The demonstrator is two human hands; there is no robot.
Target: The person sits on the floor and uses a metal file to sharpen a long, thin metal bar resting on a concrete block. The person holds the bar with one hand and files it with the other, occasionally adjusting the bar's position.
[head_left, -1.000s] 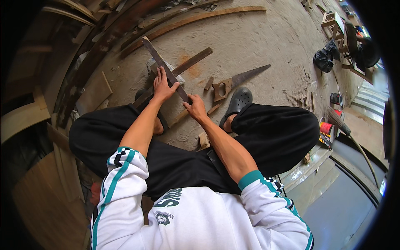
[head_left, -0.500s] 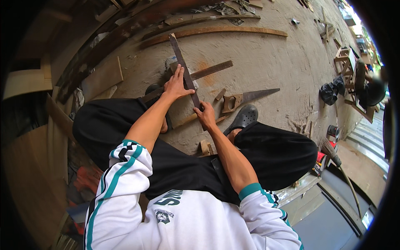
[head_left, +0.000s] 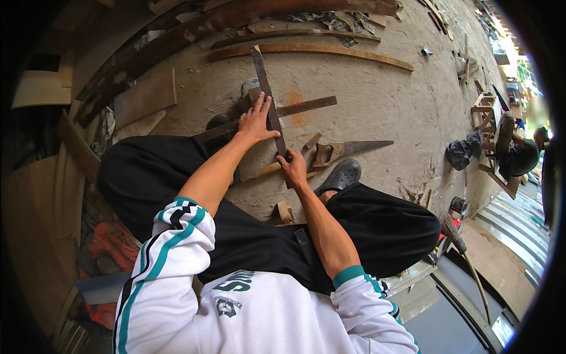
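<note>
My left hand (head_left: 256, 121) lies flat, fingers spread, pressing a long dark metal bar (head_left: 263, 76) down across a thin wooden strip (head_left: 306, 107) on the sandy floor. My right hand (head_left: 293, 167) grips the bar's near end, fingers closed around it. A handsaw (head_left: 348, 149) with a wooden handle lies just right of my right hand. A short light wooden piece (head_left: 265, 171) pokes out under my right hand. My legs in black trousers are folded on both sides, and a black clog (head_left: 341, 175) sits by my right knee.
Long curved wooden slats (head_left: 306, 50) and planks lie at the top. A small wood block (head_left: 285, 212) rests between my legs. At the right another person (head_left: 519, 153) crouches beside wooden frames, with a dark cloth (head_left: 463, 150) nearby. A broom (head_left: 466, 259) and a can (head_left: 458, 206) stand lower right.
The view has tilted and shifted. My left hand has flattened further onto the bar, and my right hand stays at its near end.
</note>
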